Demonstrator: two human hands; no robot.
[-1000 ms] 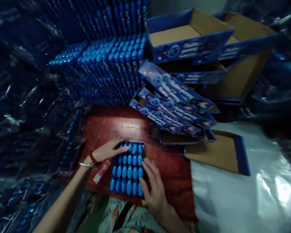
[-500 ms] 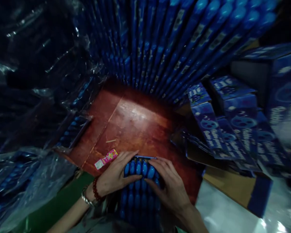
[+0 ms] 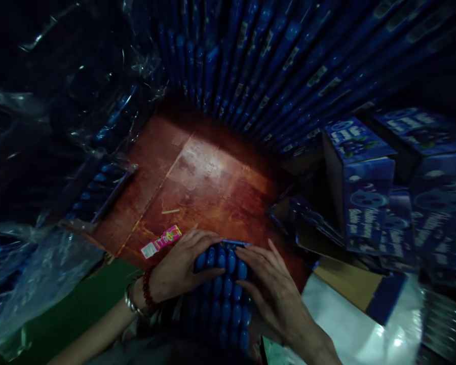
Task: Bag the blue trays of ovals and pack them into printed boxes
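Rows of glossy blue oval pieces (image 3: 227, 288) form a block close to my body at the bottom centre. My left hand (image 3: 182, 266) lies over the block's left upper corner, thumb across the pieces and fingers curved round its far edge. On the other side my right hand (image 3: 275, 284) rests against the right upper edge, its thumb and fingers apart. A thin blue strip (image 3: 233, 243) shows along the far edge between my fingertips. Left of my left hand, a pink and yellow packet (image 3: 161, 242) lies on the reddish-brown surface (image 3: 197, 177).
Many blue packs (image 3: 258, 76) stand in rows at the back. Blue printed boxes (image 3: 368, 203) are on the right, above an open cardboard flap (image 3: 357, 289). Clear plastic wrap (image 3: 61, 284) covers blue items on the left. A thin pale stick (image 3: 171, 211) lies beyond the packet.
The view has shifted, so the boxes appear larger and farther right. My right hand's fingers have lifted and spread somewhat. My left hand stays on the blue block.
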